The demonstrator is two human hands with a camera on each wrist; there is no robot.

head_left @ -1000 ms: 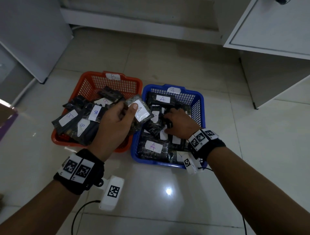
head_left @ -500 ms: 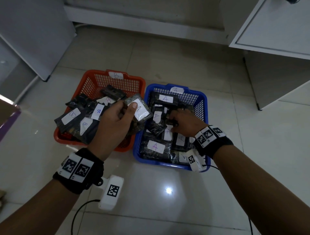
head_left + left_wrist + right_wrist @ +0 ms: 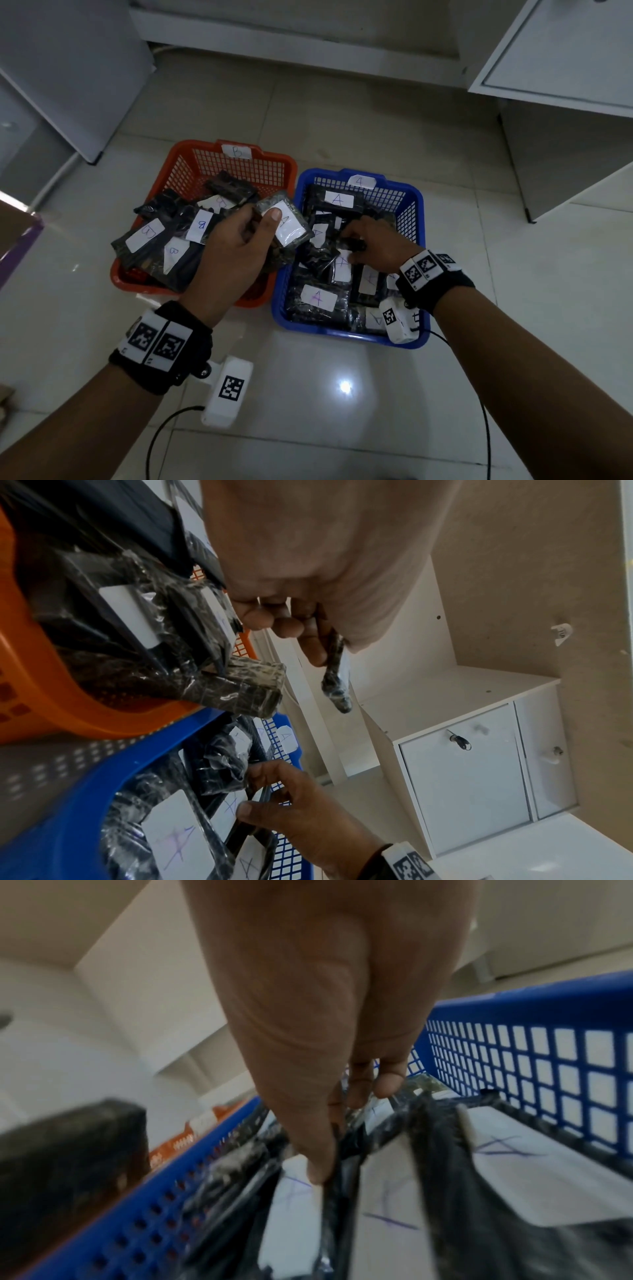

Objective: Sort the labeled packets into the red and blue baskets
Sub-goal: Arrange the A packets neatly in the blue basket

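A red basket tagged B holds several dark packets with B labels. Beside it on the right, a blue basket tagged A holds several A packets. My left hand hovers over the seam between the baskets and pinches a dark packet with an A label; in the left wrist view that packet hangs edge-on from the fingers. My right hand is inside the blue basket. Its thumb and fingers pinch the edge of a dark packet lying among the A packets.
Both baskets stand on a glossy tiled floor. A white cabinet is at the back right, and a white panel leans at the back left. A purple-edged box sits at the far left. Cables trail from both wrist cameras.
My left hand keeps the A packet in about the same place. The right hand has shifted slightly among the packets in the blue basket, its fingers curling onto one.
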